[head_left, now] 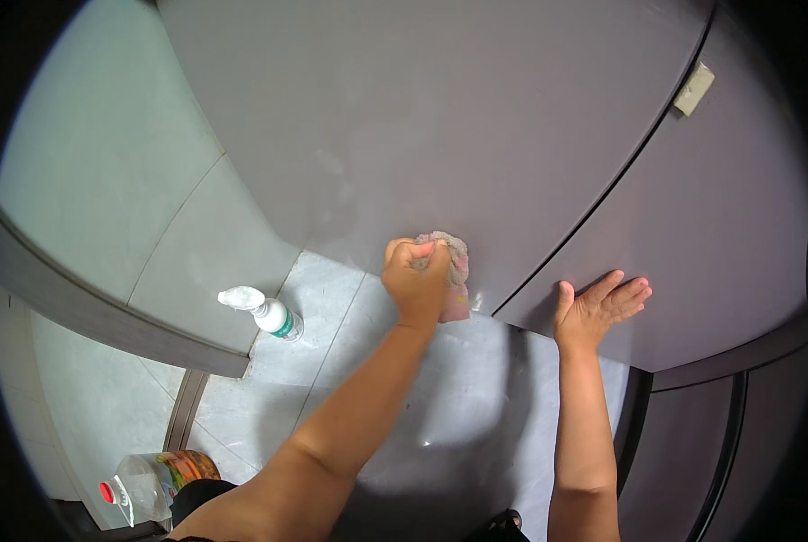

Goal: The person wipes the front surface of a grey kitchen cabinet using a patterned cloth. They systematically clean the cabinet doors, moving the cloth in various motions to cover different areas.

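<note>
My left hand (416,282) is closed on a crumpled pinkish-grey cloth (455,296), near the bottom edge of a large grey door panel (440,126). Part of the cloth hangs below the fingers. Against the neighbouring grey panel (720,208) on the right, my right hand (595,309) lies with its fingers spread and nothing in it. A white spray bottle (276,317) with a green-banded label stands on the floor to the left of my left hand.
A dark seam runs between the two panels, with a small pale block (694,89) beside it. At lower left is a large clear plastic jug (147,479) with a red cap. Pale tiles (332,312) cover the floor. Darker cabinet fronts (679,443) stand at lower right.
</note>
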Demonstrator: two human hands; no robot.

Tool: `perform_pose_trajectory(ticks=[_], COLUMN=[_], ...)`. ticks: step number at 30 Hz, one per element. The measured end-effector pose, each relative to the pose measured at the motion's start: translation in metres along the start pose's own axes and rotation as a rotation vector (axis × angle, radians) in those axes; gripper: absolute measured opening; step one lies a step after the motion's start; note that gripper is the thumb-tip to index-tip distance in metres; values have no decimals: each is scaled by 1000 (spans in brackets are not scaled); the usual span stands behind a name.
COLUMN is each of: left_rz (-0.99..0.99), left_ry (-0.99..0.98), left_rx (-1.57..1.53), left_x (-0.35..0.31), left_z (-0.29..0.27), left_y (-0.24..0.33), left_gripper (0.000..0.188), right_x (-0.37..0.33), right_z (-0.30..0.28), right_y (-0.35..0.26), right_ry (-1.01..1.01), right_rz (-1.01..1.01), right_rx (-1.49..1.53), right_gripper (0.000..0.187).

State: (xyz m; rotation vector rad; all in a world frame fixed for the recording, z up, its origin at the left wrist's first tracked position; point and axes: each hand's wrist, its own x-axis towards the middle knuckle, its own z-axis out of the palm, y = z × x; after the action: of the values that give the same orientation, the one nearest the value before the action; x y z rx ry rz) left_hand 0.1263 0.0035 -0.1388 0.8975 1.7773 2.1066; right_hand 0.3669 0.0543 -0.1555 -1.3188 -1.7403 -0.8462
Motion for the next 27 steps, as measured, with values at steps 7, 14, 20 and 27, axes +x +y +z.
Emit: perform_pose_trajectory(ticks=[7,14,20,27], left_rz=[292,243,-133,373], left_ry=[-79,155,159,77], left_rx=[-20,-3,-111,198], left_x=[15,84,45,66], left_z=[0,-48,-26,-39], left_y=[20,-4,-8,13], left_gripper=[11,14,16,15], right_x=[0,-3,-3,-1], right_z=[-2,-6,2,1], right_y=[-4,5,-4,-4], right_ry=[-38,-75,-38,-63], right_rz=[29,5,36,56], right_rx=[32,-19,13,-13], right_gripper=[90,93,92,92])
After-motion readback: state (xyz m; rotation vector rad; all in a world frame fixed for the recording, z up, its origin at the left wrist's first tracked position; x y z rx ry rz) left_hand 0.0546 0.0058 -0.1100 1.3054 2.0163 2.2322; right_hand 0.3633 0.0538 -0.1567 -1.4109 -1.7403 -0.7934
